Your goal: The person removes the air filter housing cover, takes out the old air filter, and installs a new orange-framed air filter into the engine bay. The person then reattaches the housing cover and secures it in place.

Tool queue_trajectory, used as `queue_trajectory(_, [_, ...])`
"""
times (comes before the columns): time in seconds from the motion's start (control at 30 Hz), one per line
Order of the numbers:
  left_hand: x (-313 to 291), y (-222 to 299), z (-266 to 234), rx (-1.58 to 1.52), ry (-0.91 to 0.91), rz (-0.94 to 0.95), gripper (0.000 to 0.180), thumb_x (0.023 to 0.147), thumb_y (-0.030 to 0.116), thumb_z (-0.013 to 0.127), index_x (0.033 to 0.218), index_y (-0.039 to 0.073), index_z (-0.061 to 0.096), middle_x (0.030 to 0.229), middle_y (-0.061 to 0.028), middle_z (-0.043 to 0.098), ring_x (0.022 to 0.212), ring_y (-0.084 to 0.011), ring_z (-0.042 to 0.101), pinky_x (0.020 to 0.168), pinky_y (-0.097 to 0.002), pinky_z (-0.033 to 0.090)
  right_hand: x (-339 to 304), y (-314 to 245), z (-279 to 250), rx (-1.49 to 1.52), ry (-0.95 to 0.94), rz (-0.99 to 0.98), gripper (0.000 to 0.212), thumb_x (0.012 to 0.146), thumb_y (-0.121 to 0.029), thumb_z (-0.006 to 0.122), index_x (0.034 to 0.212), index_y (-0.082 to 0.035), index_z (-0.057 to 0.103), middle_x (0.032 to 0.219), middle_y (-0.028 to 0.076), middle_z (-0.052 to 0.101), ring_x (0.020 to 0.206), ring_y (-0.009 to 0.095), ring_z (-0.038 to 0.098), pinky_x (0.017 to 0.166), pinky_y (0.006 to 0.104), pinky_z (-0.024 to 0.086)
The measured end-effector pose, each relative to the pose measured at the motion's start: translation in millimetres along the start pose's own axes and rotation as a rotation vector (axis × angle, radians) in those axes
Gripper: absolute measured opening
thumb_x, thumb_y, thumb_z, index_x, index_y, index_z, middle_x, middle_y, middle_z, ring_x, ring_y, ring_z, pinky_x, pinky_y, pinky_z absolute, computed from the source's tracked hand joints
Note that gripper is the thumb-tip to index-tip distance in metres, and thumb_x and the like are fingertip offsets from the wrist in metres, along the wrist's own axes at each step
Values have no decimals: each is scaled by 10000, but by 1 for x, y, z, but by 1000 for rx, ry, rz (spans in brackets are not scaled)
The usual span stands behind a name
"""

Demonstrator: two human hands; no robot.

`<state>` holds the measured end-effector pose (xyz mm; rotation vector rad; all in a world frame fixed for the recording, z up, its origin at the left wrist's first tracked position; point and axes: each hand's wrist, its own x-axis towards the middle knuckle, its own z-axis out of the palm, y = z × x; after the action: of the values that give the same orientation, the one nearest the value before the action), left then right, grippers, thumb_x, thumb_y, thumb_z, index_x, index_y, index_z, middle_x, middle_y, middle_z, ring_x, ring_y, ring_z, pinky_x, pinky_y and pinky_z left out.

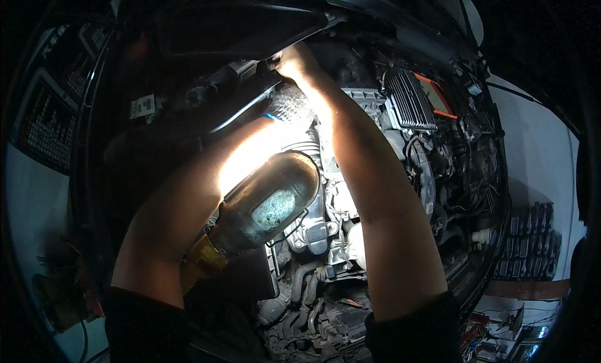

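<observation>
Caged work lamp (266,206) lights both hands (294,61) deep in engine bay (426,169).

Both bare forearms reach up into a car's engine bay (438,175), the right hand (294,59) at about twelve o'clock, gripping something dark under the black cowl. The left hand is hidden in glare near centre. A caged work lamp (269,206) lies just below centre, a finned metal box (410,100) at two o'clock.
</observation>
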<state>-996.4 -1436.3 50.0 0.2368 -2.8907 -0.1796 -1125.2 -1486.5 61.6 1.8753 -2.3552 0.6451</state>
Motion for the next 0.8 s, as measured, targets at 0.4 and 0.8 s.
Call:
queue_trajectory(0.4, [-1,-3,-1,-50,-7,-1,328,824,262,556,1066,59,643,1073,-168,633,963,-293,619,854,-381,495,-1,-2,-5,181,-68,118,294,674,-208,755,968,-214,743,1032,55,700,964,253,666,848,320,537])
queue_trajectory(0.8, [8,-3,-2,-157,-22,5,343,783,250,597,1060,53,642,1062,-164,632,945,-296,623,844,-384,507,6,-2,-10,-34,-202,150,338,677,-228,720,1014,-196,726,1041,111,692,951,298,668,851,365,540])
